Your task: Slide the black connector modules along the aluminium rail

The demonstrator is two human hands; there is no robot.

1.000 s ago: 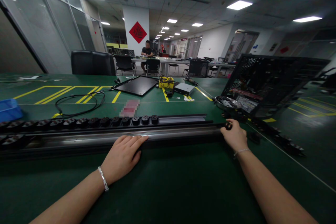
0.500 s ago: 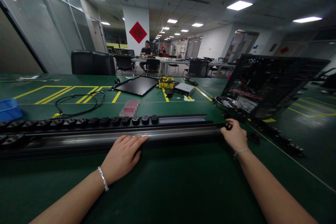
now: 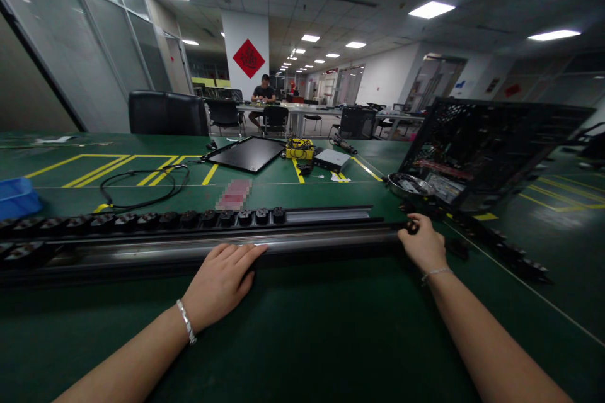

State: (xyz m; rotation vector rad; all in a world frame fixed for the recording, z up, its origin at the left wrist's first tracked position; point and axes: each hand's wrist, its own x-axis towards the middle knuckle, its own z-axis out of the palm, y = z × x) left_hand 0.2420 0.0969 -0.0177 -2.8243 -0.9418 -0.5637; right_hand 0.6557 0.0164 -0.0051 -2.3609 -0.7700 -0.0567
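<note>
A long dark metal rail [image 3: 307, 240] lies across the green table [image 3: 302, 340] in front of me. My left hand [image 3: 218, 283] rests flat on its near edge, fingers stretched out together. At the rail's right end, my right hand [image 3: 422, 243] is closed around a small dark part that I cannot make out. Behind the rail runs a long black power strip [image 3: 142, 221] with a row of sockets.
An open black computer case [image 3: 482, 151] stands tilted at the right, a metal bowl [image 3: 407, 185] beside it. A black cable [image 3: 142, 186], a blue bin [image 3: 16, 196], a flat black panel [image 3: 246, 153] and a yellow box [image 3: 299, 148] lie farther back. A person sits far off.
</note>
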